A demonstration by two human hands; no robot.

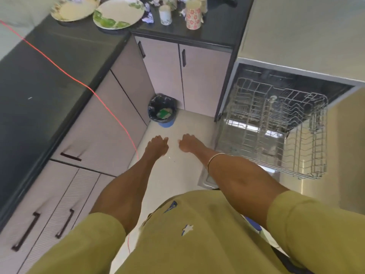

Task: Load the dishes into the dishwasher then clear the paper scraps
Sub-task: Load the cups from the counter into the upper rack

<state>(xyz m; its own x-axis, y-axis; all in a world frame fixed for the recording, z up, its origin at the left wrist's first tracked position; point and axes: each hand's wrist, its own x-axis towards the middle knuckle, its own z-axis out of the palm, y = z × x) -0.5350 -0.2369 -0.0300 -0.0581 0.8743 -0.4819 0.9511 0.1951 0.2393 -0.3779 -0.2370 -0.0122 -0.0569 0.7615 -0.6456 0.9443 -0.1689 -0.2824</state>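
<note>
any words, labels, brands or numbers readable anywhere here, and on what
None can be read.
Dishwasher door: a small bluish mark on the inner panel, too blurred to read.
Shirt: a blue patch and a white star shape, no legible lettering.
Green item in the bin: no text can be made out.
Floral cup and plates: patterns only, no words.

The dark bench (215,30) carries two plates (118,12), three cups (193,16) and what look like crumpled paper scraps (148,17) between them.
</note>
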